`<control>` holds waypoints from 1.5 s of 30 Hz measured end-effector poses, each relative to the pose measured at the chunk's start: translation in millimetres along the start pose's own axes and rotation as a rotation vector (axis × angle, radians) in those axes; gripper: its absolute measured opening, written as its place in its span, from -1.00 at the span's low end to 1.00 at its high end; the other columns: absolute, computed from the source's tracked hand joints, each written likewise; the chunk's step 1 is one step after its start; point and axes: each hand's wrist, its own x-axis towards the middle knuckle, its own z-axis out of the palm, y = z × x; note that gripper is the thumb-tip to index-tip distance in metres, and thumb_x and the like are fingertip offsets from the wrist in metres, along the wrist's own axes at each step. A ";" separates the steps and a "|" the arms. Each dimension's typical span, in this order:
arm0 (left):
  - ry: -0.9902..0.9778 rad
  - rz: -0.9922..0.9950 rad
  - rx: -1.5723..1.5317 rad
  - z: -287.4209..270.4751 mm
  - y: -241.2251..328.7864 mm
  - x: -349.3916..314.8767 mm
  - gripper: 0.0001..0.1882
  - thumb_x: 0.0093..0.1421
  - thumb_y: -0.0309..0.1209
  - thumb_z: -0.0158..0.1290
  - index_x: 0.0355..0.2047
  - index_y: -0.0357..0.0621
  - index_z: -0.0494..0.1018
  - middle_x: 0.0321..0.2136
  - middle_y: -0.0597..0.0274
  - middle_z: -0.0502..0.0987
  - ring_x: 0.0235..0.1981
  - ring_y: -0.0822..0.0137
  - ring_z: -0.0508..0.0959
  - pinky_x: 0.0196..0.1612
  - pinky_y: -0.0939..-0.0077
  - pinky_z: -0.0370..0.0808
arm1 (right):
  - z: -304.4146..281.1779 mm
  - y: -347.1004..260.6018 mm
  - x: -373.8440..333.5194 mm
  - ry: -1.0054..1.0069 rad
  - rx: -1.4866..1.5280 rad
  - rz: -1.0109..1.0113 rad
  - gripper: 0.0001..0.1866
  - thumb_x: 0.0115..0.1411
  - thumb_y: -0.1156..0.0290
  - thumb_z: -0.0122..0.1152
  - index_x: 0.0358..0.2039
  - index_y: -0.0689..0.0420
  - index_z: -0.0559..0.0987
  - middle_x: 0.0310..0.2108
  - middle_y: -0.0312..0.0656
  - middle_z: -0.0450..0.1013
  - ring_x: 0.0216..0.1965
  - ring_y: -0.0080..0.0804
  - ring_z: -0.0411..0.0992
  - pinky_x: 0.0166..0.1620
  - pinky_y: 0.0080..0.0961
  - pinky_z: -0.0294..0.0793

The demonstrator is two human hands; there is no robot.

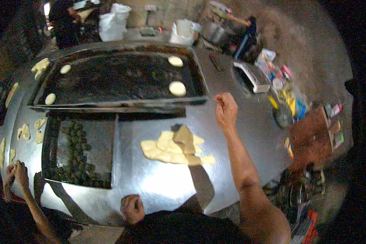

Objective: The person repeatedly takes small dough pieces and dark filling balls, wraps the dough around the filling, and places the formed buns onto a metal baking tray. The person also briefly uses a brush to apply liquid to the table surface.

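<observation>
My right hand (225, 107) is raised just off the right front corner of a large dark baking tray (122, 106). Its fingers are curled together; I cannot tell whether anything is in them or whether they touch the tray. Round pale dough balls (177, 88) sit near the tray's corners. By the front table edge, my left hand (133, 208) is curled closed, its inside hidden. Between my hands, a flattened, uneven mass of dough (166, 148) lies on the metal table (162, 185), my right arm's shadow across it.
A smaller dark tray (103, 142) of dark round balls stands left of the dough. At far left, another person's hands (18, 175) work beside dough scraps (25, 131). Right are a white-and-black appliance (254, 77), mixed packets (288, 95) and a brown board (313, 136). White sacks (114, 24) stand behind.
</observation>
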 end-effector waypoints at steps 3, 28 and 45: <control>-0.109 -0.262 -0.022 8.0 9.0 8.0 -0.91 0.10 -0.47 0.04 -0.42 -0.22 0.49 -0.39 0.02 0.51 -0.32 0.04 0.49 -0.19 0.23 0.44 | -24.7 24.2 -89.4 -0.275 0.158 0.239 -0.80 -0.01 0.52 0.13 -0.31 0.15 0.56 -0.37 -0.05 0.46 -0.30 -0.22 0.44 -0.19 -0.34 0.43; -0.119 -0.094 -0.589 167.2 202.4 42.2 -0.54 0.23 -0.13 -0.02 -0.04 -0.27 0.37 -0.10 -0.06 0.42 -0.17 0.05 0.49 -0.10 0.30 0.43 | -153.2 -11.9 -154.3 -0.730 1.196 0.652 -0.33 -0.18 0.58 0.46 -0.02 0.14 0.35 -0.20 -0.25 0.41 -0.22 -0.41 0.43 -0.11 -0.42 0.49; 0.409 -0.828 -1.329 -51.8 20.7 -16.4 -0.65 0.26 -0.24 0.01 -0.14 -0.32 0.41 -0.25 0.07 0.54 -0.29 0.26 0.58 -0.21 0.46 0.55 | 110.2 -302.1 -123.4 -1.845 0.741 0.007 -0.73 -0.02 0.42 0.28 -0.26 0.16 0.58 -0.09 -0.02 0.43 0.01 -0.09 0.37 0.02 -0.29 0.38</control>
